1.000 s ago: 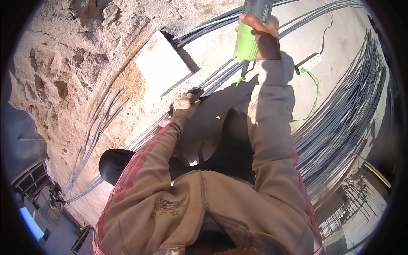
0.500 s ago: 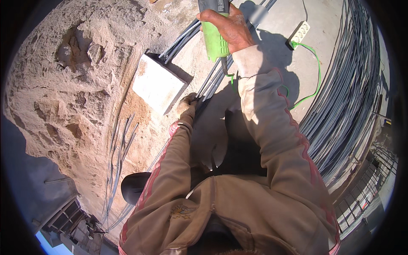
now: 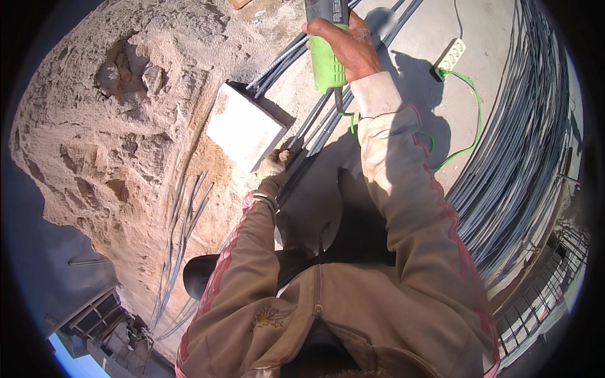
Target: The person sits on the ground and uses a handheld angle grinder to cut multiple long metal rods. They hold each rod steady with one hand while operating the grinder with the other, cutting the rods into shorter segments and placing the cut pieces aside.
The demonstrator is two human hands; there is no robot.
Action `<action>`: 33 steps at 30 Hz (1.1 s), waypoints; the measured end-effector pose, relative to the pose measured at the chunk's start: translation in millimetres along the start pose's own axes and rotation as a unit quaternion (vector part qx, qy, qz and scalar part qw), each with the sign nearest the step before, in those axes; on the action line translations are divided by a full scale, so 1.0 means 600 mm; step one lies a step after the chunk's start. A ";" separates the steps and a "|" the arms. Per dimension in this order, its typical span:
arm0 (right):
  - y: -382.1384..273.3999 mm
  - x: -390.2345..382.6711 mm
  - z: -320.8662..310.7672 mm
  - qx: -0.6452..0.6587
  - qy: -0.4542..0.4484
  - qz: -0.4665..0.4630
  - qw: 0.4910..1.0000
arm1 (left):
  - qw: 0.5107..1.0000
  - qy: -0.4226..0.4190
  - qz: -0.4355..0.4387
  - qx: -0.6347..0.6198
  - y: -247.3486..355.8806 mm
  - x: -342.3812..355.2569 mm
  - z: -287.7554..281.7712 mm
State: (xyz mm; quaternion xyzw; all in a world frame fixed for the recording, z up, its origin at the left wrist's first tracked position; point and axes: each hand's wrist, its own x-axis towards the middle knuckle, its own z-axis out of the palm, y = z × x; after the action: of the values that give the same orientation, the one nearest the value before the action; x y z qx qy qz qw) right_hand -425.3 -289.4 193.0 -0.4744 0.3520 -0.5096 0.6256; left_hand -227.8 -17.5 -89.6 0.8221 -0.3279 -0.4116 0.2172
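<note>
My right hand is wrapped round the body of a green and dark grey corded power tool, seemingly an angle grinder. Its working end lies past the top edge, out of view. Below the tool runs a bundle of rebar, slanting from the upper right down toward my knees. At the left side of this bundle my left hand, which looks dusty or gloved, is closed on the rebar; its fingertips are partly hidden in shadow. A white block stands just beyond my left hand.
A power strip with a green cord lies on the concrete at right. Beyond it sits a large stack of long rebar. Rough rock rises at left, with several loose bars by its foot. Wire mesh stands lower right.
The view has shifted slightly, so most things sit a little farther right. My left hand has slid slightly nearer me along the rebar. My right hand keeps its hold on the tool.
</note>
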 end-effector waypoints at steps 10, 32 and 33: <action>0.025 0.008 0.027 0.003 -0.047 0.071 0.996 | 0.985 0.019 0.104 0.133 0.022 -0.003 -0.077; -0.045 -0.079 0.045 -0.090 -0.068 0.084 0.990 | 0.969 0.115 0.059 0.209 0.046 0.100 -0.260; -0.049 -0.080 0.041 -0.094 -0.064 0.104 0.988 | 0.973 0.104 0.045 0.199 0.044 0.087 -0.248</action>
State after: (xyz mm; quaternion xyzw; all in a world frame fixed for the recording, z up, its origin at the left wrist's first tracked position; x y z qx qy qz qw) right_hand -422.7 -237.7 226.6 -0.5231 0.4052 -0.3751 0.6492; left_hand -92.1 -60.4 -16.5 0.8716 -0.4153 -0.2402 0.1007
